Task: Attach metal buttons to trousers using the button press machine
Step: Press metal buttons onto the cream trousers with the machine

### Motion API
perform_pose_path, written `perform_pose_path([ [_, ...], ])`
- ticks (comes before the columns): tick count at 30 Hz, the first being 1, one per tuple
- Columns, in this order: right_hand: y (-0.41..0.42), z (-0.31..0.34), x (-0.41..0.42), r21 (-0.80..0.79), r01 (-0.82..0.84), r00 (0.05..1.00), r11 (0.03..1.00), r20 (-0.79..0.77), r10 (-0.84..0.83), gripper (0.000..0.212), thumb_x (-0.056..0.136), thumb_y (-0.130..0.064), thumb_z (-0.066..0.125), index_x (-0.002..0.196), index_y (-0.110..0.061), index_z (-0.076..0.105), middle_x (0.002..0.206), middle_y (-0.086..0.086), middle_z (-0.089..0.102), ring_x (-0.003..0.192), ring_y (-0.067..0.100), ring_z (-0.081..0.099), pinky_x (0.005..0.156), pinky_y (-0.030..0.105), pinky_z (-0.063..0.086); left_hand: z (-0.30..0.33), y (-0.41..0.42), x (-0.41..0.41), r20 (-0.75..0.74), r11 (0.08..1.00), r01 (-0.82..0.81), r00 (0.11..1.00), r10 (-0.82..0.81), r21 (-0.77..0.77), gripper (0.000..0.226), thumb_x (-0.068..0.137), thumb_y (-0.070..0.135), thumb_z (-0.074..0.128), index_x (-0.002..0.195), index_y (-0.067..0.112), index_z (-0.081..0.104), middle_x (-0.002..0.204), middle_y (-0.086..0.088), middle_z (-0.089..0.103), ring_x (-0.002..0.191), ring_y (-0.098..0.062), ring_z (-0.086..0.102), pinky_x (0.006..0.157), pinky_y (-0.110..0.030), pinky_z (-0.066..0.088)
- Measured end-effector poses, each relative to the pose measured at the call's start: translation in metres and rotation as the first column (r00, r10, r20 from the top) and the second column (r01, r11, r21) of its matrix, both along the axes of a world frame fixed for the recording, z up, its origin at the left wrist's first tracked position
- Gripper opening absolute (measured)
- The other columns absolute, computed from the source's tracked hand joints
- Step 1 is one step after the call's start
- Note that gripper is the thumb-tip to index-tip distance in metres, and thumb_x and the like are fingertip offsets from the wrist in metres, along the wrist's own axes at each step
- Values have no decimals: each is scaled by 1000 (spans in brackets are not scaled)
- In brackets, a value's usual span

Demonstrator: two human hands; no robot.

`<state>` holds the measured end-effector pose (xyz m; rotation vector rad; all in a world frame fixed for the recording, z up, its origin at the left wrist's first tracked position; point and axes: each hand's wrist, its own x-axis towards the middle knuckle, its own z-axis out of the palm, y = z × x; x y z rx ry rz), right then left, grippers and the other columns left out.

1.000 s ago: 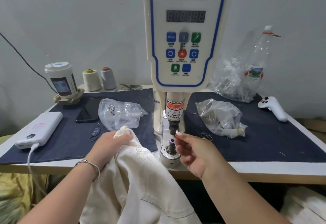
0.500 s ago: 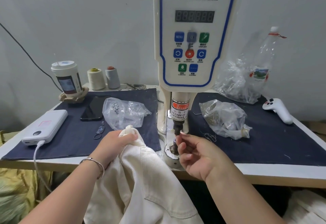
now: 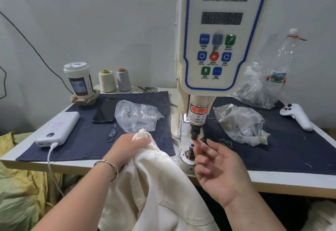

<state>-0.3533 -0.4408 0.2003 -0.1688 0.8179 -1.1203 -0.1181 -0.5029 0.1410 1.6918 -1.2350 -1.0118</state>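
The white servo button machine [image 3: 221,36] stands at the middle of the table, its black punch [image 3: 195,132] hanging over the round lower die [image 3: 189,155]. Cream trousers [image 3: 154,190] hang off the table's front edge. My left hand [image 3: 127,149] grips a bunched corner of them left of the die. To the right of the die, my right hand [image 3: 218,172] is palm up with loosely spread fingers, its index fingertip just under the punch. I see nothing held in it.
Two clear bags of metal buttons lie on the dark blue mat [image 3: 87,139], one left [image 3: 136,116] and one right [image 3: 240,123] of the machine. A power bank [image 3: 58,128], phone [image 3: 106,111], cup [image 3: 79,81], thread spools [image 3: 114,80], plastic bottle [image 3: 283,63] and white controller [image 3: 298,115] stand around.
My right hand has drawn back from the die and opened its fingers, where before it pinched at the die post. The left hand keeps its hold on the trousers.
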Motion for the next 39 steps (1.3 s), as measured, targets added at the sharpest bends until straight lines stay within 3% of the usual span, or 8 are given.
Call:
perform_pose_path([
  [6, 16, -12, 56, -328, -101, 881, 939, -468, -69, 10, 88, -5, 59, 88, -6, 69, 59, 3, 58, 39, 11, 44, 34, 18, 29, -2, -4, 5, -23, 999, 31, 999, -31, 15, 24, 81, 30, 67, 67, 11, 67, 65, 3, 62, 62, -14, 54, 63, -29, 42],
  [10, -32, -13, 107, -460, -584, 205, 668, -881, -427, 12, 89, -18, 60, 99, -22, 64, 95, -6, 63, 82, 12, 58, 71, 32, 50, 2, -3, 9, -72, 997, 80, 994, -78, 20, 21, 79, 22, 64, 58, 18, 68, 59, 6, 62, 54, -8, 53, 50, -19, 41],
  [12, -63, -17, 133, -353, -714, -47, 604, -837, -545, 23, 91, -17, 52, 111, -24, 60, 113, -3, 52, 105, 16, 49, 77, 33, 45, 3, -5, 12, -55, 994, 103, 993, -102, 28, 21, 84, 15, 59, 64, 18, 64, 61, 2, 60, 59, -11, 48, 55, -22, 40],
  [21, -183, -34, 196, 79, -680, -591, 729, -646, -482, 35, 90, -22, 55, 125, -26, 60, 135, 7, 40, 125, 27, 34, 98, 37, 34, 1, -19, 14, -47, 986, 119, 992, -114, 120, 25, 79, 39, 59, 64, 19, 59, 62, -2, 55, 50, -14, 43, 47, -20, 33],
  [25, -202, -45, 208, 90, -643, -633, 761, -622, -461, 36, 92, -20, 49, 127, -20, 60, 137, 7, 41, 126, 27, 36, 100, 38, 32, -7, -27, 14, 35, 987, 102, 994, -107, 127, 29, 95, 26, 51, 71, 14, 60, 74, -11, 58, 65, -21, 48, 58, -25, 35],
  [31, -203, -57, 208, 50, -672, -610, 739, -603, -514, 33, 93, -24, 51, 123, -16, 62, 132, 8, 45, 121, 27, 40, 96, 37, 34, -3, -37, 5, 259, 978, 136, 950, -175, 160, 35, 103, 8, 36, 129, -5, 56, 129, -24, 59, 118, -36, 55, 69, -27, 37],
  [35, -200, -59, 202, -22, -691, -543, 723, -644, -539, 28, 95, -24, 47, 116, -20, 65, 126, 8, 48, 116, 27, 43, 93, 36, 36, -4, -41, 7, 344, 972, 101, 923, -172, 213, 35, 103, 12, 37, 124, -4, 60, 128, -22, 61, 113, -35, 58, 48, -25, 31],
  [39, -196, -59, 199, -65, -720, -480, 691, -674, -562, 30, 96, -22, 43, 111, -21, 69, 121, 7, 50, 113, 28, 44, 92, 37, 37, -2, -41, 6, 326, 973, 135, 926, -192, 190, 30, 98, 8, 39, 75, 7, 56, 111, -26, 66, 81, -33, 56, 51, -28, 28],
])
